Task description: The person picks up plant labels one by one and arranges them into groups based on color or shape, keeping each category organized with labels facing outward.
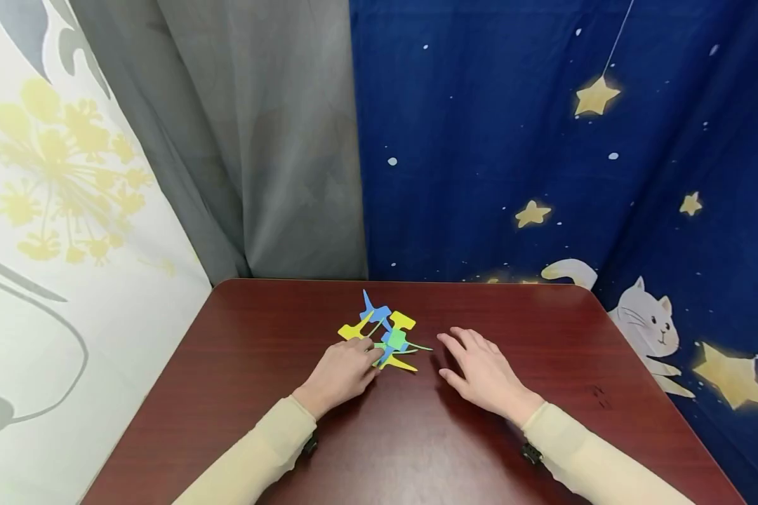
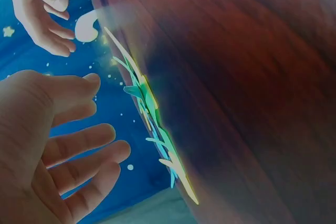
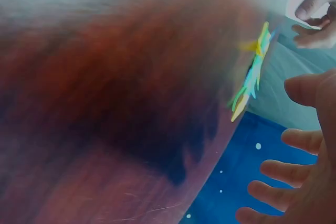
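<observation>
Reddish-brown tabletop (image 1: 530,312) beneath two empty hands (image 1: 481,372), fingers loosely extended, near jumbled colourful pieces (image 1: 396,339).

I count via feed: left hand (image 1: 341,368) 1 | right hand (image 1: 482,373) 1 | sleeves (image 1: 255,454) 2 | table (image 1: 417,449) 1 | grey curtain (image 1: 297,140) 1 | blue curtain (image 1: 467,140) 1 | coloured pieces (image 1: 396,339) several, overlapping, total unreadable

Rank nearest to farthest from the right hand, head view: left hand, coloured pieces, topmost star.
1. Coloured pieces, just left of the right hand.
2. Left hand, farther left.
3. Topmost star, high on the blue curtain.
</observation>
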Demonstrator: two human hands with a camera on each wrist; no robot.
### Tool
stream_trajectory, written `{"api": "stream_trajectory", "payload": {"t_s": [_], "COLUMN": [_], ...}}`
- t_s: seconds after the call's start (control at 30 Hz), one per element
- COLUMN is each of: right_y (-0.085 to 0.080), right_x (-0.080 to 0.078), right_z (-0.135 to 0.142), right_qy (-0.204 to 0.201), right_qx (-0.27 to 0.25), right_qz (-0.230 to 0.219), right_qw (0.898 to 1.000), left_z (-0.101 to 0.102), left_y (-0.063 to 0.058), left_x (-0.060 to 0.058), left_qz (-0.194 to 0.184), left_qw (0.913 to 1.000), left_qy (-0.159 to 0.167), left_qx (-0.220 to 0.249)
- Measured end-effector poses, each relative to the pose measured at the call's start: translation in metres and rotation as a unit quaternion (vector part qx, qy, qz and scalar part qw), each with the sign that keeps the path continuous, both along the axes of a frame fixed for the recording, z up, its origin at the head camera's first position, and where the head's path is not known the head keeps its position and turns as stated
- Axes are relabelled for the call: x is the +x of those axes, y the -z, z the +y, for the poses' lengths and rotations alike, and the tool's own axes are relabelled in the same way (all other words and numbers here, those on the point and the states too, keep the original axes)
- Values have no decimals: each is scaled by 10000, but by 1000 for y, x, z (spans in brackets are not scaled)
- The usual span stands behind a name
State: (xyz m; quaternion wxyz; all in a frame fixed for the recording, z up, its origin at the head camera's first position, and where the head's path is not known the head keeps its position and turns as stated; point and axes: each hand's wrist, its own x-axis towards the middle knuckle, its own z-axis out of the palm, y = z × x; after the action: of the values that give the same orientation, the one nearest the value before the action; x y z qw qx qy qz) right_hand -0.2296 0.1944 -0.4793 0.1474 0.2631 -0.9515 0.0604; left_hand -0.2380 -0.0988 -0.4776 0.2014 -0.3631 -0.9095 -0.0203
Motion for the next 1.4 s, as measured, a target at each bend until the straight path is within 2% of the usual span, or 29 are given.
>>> {"api": "stream_trajectory", "payload": {"t_s": [0.17,0.3,0.47,0.7,0.87,1.0,1.4], "right_y": [6,9,10,16,20,21,18], "right_x": [6,10,12,15,14,14,14], "right_z": [2,5,5,6,4,3,6], "right_qy": [-47,-118,-259,-373,-436,-486,-437], "right_qx": [182,326,590,639,695,654,651], "right_qz": [49,128,256,417,410,465,466], "right_qw": [9998,9993,9976,9964,9958,9956,9958], "left_z": [4,12,20,27,29,31,31], "left_y": [0,3,6,15,20,19,-4], "left_x": [-3,-5,-8,-12,-14,-15,-16], "left_qz": [-277,-487,-409,-447,-297,-186,535], "left_qw": [9995,9983,9979,9975,9978,9980,9976], "left_qy": [39,-202,-491,-533,-566,-578,-228], "left_qx": [154,229,143,113,169,158,375]}}
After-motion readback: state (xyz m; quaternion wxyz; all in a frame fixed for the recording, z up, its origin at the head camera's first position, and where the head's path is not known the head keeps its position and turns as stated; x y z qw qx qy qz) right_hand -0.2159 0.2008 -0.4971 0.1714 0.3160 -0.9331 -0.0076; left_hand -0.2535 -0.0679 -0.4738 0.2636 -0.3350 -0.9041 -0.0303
